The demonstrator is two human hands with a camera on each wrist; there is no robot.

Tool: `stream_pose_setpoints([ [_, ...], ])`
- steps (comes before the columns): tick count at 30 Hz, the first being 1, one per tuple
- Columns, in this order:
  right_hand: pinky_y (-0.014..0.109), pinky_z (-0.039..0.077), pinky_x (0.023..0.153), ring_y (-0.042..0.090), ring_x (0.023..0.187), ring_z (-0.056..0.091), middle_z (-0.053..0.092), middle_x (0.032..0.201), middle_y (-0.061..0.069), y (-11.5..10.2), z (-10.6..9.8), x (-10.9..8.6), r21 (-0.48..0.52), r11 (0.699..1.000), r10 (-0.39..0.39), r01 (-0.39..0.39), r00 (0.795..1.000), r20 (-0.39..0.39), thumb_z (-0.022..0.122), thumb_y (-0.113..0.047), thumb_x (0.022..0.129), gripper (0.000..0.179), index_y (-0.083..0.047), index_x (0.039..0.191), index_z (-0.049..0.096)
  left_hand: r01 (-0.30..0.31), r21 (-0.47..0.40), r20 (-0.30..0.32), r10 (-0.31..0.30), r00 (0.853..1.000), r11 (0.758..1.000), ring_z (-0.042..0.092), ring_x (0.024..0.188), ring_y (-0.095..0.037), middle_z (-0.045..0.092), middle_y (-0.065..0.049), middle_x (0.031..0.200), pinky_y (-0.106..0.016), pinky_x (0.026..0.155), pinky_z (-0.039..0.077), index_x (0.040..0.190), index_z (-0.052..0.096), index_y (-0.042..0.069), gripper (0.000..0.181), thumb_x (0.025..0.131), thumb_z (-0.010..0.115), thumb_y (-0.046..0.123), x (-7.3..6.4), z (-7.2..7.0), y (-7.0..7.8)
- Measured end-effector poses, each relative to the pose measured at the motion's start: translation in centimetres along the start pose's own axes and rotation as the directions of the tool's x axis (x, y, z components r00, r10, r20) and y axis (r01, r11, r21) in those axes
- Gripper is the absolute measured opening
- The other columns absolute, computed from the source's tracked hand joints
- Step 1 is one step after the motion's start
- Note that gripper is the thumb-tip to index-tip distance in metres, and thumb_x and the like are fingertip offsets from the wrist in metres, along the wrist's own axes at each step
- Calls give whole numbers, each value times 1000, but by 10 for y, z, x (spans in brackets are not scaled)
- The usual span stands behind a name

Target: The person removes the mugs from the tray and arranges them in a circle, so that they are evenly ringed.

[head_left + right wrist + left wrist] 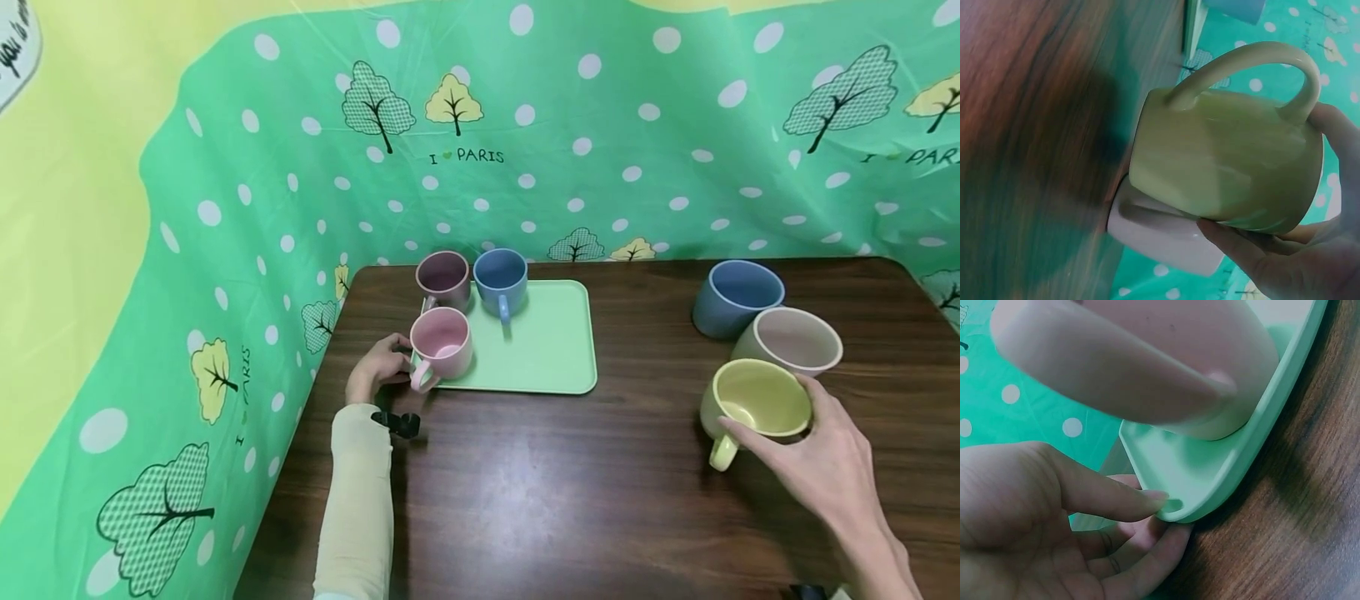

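Observation:
My left hand (381,364) pinches the near left corner of a light green tray (540,350), thumb on top and fingers below in the left wrist view. Beside it on the tray stands a pink mug (442,343), its handle toward me. Behind are a dark purple mug (443,279) and a blue mug (501,279). On the right, my right hand (832,450) grips a yellow-green mug (1229,156) by its rim and side. That mug's handle points toward me, and its body overlaps a pale pinkish mug (798,340) behind it.
A larger blue mug (735,300) stands behind the pale one at the back right. The dark wooden table (510,492) meets a green and yellow patterned cloth (525,167) along its back and left edges.

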State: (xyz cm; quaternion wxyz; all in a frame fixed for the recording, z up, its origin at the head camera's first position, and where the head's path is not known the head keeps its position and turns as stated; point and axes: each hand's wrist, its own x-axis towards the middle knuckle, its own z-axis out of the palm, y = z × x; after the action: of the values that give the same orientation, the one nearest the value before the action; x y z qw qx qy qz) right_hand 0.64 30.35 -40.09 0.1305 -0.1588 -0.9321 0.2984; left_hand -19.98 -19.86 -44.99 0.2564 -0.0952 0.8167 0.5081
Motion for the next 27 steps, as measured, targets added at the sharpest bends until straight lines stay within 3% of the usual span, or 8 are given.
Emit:
stream_pose_setpoints([
  [15, 57, 30, 76, 47, 103, 45, 48, 121, 30, 21, -6, 7, -21, 1000, -10, 10, 1000, -11, 85, -39, 66, 95, -6, 142, 38, 27, -3, 8, -27, 1000, 1000, 58, 92, -21, 51, -16, 111, -39, 89, 52, 124, 45, 3, 35, 90, 47, -7, -1, -1, 2],
  [27, 56, 28, 75, 46, 103, 43, 46, 120, 30, 32, -10, 9, -37, 999, -24, 23, 1000, -11, 85, -38, 66, 95, -4, 141, 39, 30, 20, -1, -30, 1000, 999, 56, 94, -22, 50, -18, 117, -36, 85, 52, 123, 45, 4, 31, 93, 45, -4, -3, -1, 4],
])
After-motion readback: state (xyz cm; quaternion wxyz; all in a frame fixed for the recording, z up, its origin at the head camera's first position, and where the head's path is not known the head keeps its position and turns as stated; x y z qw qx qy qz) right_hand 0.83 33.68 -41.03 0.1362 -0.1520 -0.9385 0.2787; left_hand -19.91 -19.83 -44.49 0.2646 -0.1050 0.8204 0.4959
